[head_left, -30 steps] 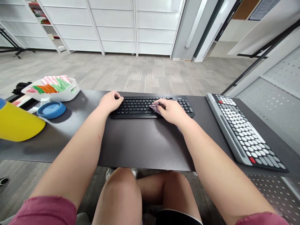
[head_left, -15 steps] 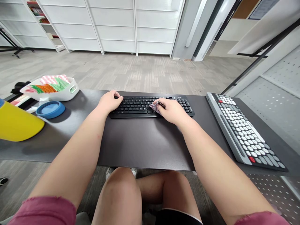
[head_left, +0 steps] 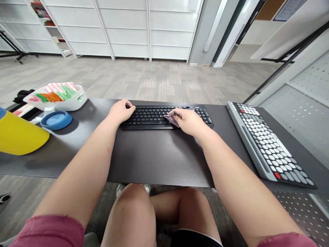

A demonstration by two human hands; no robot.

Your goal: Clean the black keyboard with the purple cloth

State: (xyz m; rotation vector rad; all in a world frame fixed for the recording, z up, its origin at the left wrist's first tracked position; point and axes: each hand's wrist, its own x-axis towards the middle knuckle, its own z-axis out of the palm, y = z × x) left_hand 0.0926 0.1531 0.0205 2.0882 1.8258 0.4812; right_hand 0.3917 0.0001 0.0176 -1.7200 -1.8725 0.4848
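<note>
A black keyboard [head_left: 150,120] lies flat on the dark desk [head_left: 159,157] in front of me. At its left end, my left hand [head_left: 120,111] grips the edge, with the thumb over the left keys and the other fingers mostly hidden behind. My right hand [head_left: 189,120] is over the right-middle keys, its fingers closed on a small folded striped cloth [head_left: 171,119]. The cloth rests against the keys.
On the right lies a grey keyboard with round white keys [head_left: 272,144]. To the left are a yellow container [head_left: 23,132], a blue lid [head_left: 56,120] and a white basket [head_left: 77,101] of colourful cloths. A perforated panel [head_left: 305,89] borders the desk's right side.
My right hand and the cloth have shifted only very slightly on the keys. My left hand stays at the keyboard's left end.
</note>
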